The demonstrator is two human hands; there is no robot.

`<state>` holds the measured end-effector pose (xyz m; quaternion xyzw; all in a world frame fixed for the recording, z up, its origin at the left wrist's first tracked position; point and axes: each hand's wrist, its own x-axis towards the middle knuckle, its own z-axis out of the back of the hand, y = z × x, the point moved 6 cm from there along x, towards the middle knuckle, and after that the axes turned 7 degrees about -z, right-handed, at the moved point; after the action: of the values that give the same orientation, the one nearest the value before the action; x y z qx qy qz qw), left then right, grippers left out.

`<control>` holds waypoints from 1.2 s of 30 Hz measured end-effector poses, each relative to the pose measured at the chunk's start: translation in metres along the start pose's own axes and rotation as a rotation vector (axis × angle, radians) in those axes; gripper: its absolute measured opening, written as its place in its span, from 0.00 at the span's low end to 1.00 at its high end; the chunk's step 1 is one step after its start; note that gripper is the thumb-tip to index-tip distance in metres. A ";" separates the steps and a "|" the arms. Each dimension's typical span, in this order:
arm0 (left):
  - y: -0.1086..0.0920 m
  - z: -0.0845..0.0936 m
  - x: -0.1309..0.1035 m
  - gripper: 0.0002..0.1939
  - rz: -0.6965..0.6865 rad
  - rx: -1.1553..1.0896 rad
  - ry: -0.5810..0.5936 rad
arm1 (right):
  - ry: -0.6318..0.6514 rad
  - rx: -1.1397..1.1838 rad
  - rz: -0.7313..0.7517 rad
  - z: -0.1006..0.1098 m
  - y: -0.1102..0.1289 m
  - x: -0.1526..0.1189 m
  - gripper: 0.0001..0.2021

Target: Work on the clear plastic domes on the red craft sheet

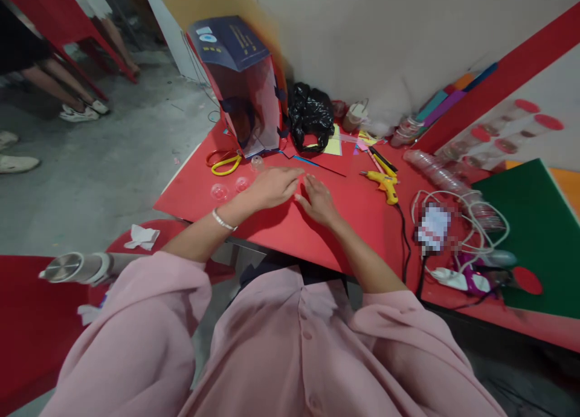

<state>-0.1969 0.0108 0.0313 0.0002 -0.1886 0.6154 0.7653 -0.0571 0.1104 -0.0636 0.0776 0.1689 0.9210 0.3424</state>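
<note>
My left hand, with a white bracelet on its wrist, is stretched out over the red tabletop. Facing it, my right hand lies with fingers extended, its fingertips close to those of the left. Neither hand shows anything held. Just left of my left hand are small clear plastic pieces, dome-like in shape. Behind them lie yellow-handled scissors, with an orange-red handle beside them. To the right of my right hand rests a yellow glue gun with a black cord.
At the back stand an upright box and a black plastic bag. Stacked clear cups, white cables and a green board occupy the right. A steel bottle is at the left. Other people's legs show beyond.
</note>
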 end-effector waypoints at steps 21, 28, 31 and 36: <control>-0.060 -0.092 -0.078 0.61 0.258 0.179 0.280 | -0.020 -0.007 -0.106 -0.004 -0.042 -0.052 0.38; -0.087 -0.010 -0.128 0.31 0.193 0.140 0.313 | -0.003 -0.004 -0.099 -0.005 -0.042 -0.049 0.37; -0.072 -0.008 -0.081 0.26 0.069 0.091 0.143 | -0.008 -0.029 -0.099 -0.004 -0.042 -0.051 0.36; -0.045 -0.068 -0.007 0.26 0.051 0.080 0.070 | -0.043 -0.056 -0.095 0.000 -0.040 -0.054 0.32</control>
<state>-0.1364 0.0089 -0.0242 0.0043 -0.1368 0.6413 0.7550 0.0076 0.1031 -0.0791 0.0797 0.1393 0.9062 0.3911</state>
